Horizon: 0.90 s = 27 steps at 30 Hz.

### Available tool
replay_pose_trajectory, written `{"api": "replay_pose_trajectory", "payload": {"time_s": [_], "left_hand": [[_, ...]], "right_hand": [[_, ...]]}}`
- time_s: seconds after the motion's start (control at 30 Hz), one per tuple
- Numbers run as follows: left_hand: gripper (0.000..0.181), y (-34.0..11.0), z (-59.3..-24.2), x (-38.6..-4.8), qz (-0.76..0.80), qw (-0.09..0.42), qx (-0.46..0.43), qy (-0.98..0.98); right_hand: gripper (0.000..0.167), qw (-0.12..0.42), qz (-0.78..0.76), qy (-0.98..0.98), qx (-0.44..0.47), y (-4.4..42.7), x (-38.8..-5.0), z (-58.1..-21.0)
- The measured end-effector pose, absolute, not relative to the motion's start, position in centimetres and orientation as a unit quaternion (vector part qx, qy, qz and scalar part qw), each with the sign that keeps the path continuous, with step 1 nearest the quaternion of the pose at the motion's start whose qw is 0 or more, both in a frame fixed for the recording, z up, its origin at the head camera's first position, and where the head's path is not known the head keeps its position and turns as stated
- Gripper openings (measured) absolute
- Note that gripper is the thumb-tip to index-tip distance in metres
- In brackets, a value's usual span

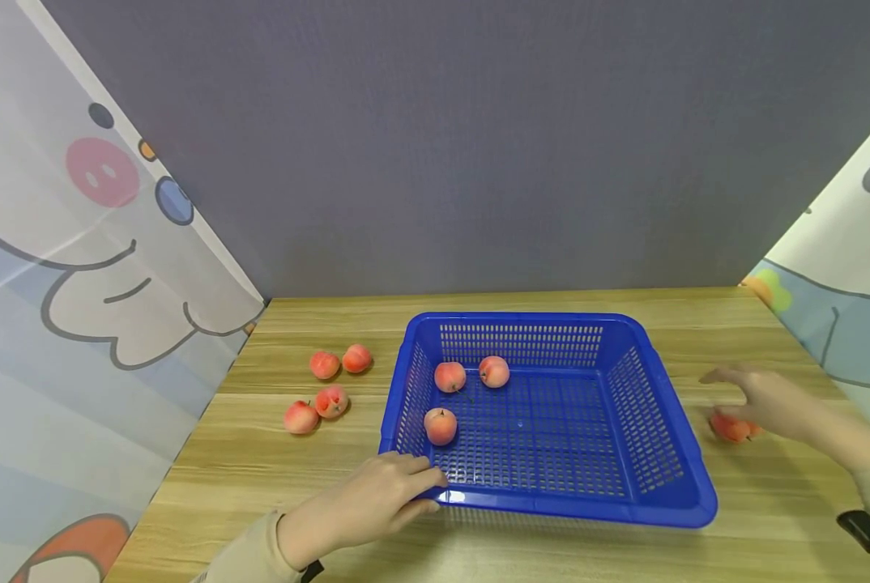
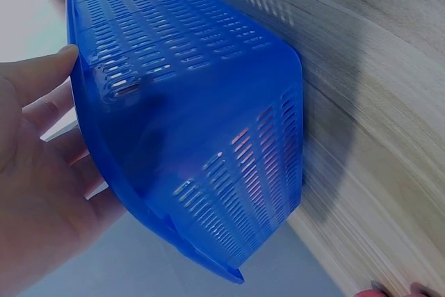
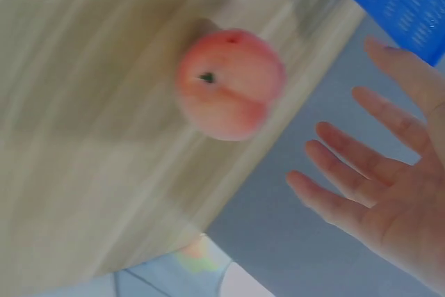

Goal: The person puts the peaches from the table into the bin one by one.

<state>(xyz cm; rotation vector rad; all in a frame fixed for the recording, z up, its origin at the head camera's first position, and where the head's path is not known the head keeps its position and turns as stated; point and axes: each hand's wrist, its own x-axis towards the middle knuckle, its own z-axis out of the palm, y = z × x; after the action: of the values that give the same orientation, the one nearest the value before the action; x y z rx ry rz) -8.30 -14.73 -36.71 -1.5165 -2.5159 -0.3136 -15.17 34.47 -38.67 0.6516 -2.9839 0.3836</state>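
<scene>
A blue plastic basket (image 1: 552, 508) with slotted walls stands on the table, and three peaches lie at its left side, one of them a front peach (image 1: 441, 427). My left hand (image 1: 377, 498) grips the basket's rim at the near left corner; in the left wrist view the thumb (image 2: 52, 71) touches the rim and the other fingers go behind it. Right of the basket, my right hand (image 1: 766, 401) hovers with fingers spread beside a red-orange peach (image 3: 229, 85), holding nothing. The hand partly covers that peach in the head view.
Left of the basket, several more peaches lie loose on the wooden table (image 1: 260, 478), among them a back peach (image 1: 357, 358) and a near peach (image 1: 300, 417). A grey panel (image 1: 479, 162) rises behind the table, with cartoon-printed sheets at both sides.
</scene>
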Motion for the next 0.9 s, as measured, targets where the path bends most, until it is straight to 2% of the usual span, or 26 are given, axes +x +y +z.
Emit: {"api": "replay_pose_trajectory", "payload": {"time_s": [0.23, 0.9], "left_hand": [[0.016, -14.8, -36.7, -8.3, -0.109, 0.089, -0.510, -0.848], [0.015, -14.7, -36.6, -8.2, -0.105, 0.088, -0.508, -0.850]], "right_hand": [[0.037, -0.016, 0.135, -0.973, 0.188, 35.6, -14.8, -40.3], [0.041, -0.004, 0.146, -0.970, 0.196, 36.1, -14.7, -42.3]]}}
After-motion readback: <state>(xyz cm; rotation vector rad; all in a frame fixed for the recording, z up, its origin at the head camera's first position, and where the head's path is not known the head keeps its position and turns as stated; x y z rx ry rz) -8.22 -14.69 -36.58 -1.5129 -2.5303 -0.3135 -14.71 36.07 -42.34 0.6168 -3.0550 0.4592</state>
